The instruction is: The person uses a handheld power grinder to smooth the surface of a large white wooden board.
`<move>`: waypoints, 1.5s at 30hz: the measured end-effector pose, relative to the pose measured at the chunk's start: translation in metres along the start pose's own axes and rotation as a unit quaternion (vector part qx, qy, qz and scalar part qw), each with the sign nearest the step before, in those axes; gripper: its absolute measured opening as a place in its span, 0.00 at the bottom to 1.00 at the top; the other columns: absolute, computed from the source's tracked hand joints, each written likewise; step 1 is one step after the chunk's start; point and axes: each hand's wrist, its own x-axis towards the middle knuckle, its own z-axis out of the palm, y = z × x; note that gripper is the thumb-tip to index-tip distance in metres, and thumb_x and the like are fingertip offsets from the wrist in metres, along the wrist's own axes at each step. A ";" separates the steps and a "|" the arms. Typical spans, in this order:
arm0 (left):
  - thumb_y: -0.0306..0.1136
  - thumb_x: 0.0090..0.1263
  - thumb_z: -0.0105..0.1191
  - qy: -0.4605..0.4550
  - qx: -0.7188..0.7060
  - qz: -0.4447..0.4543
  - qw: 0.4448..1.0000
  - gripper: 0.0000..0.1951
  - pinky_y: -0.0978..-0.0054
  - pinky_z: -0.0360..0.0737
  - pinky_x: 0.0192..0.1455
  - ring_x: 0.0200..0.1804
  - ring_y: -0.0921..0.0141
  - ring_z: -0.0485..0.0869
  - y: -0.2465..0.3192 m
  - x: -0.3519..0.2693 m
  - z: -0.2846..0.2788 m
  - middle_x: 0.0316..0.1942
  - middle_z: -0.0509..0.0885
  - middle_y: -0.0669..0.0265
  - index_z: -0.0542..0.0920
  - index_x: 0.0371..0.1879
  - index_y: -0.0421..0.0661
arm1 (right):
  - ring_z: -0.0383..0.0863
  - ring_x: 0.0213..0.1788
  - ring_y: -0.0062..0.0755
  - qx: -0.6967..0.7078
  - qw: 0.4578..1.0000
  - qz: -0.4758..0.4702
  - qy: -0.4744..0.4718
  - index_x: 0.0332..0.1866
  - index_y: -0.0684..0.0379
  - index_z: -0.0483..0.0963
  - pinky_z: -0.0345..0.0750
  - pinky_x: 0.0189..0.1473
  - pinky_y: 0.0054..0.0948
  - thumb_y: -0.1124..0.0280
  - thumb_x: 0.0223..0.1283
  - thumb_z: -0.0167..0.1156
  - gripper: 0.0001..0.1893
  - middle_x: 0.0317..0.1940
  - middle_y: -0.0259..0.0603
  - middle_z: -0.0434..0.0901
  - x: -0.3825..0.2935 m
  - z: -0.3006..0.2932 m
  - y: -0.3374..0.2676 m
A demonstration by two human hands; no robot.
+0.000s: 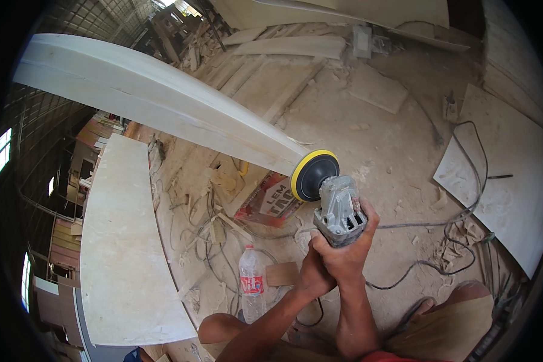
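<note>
Both my hands grip an angle grinder (341, 210) with a grey metal gear head. My right hand (350, 253) wraps around the body just behind the head, thumb on the left side. Lower down, my left hand (317, 273) closes around the rear of the tool, which is mostly hidden by the hands. A round black sanding pad with a yellow rim (316, 175) is mounted on the grinder. Its face meets the near end of a long, whitish, tapered beam (176, 104), though the exact contact is hidden behind the pad.
A plastic bottle (252, 285) stands near my left knee, beside a small wooden block (282, 274). Dark cable (416, 225) snakes across the dusty floor. Pale curved panels lie left (122, 253) and right (502, 181). Printed cardboard (271, 199) lies under the beam.
</note>
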 end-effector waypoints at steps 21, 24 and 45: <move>0.36 0.54 0.69 -0.018 -0.002 0.015 1.000 0.43 0.61 0.71 0.64 0.63 0.52 0.74 0.003 0.002 -0.011 0.59 0.72 0.48 0.58 0.66 0.38 | 0.71 0.59 0.37 -0.026 0.999 -0.021 0.003 0.68 0.61 0.53 0.69 0.63 0.36 0.77 0.37 0.73 0.48 0.56 0.48 0.65 0.002 0.008 -0.012; 0.36 0.54 0.70 0.003 -0.039 0.005 0.999 0.42 0.61 0.71 0.64 0.63 0.53 0.74 0.015 -0.001 -0.011 0.58 0.72 0.48 0.59 0.65 0.38 | 0.71 0.59 0.37 -0.017 1.000 0.000 0.015 0.68 0.61 0.53 0.69 0.64 0.36 0.76 0.36 0.73 0.49 0.56 0.48 0.65 0.000 0.006 -0.007; 0.36 0.56 0.67 -0.001 0.029 0.070 0.997 0.35 0.60 0.69 0.65 0.61 0.52 0.74 0.021 -0.002 -0.017 0.59 0.75 0.50 0.68 0.62 0.39 | 0.71 0.61 0.40 -0.038 0.999 -0.030 -0.022 0.69 0.66 0.52 0.70 0.64 0.37 0.73 0.37 0.76 0.51 0.59 0.53 0.65 -0.002 0.009 -0.014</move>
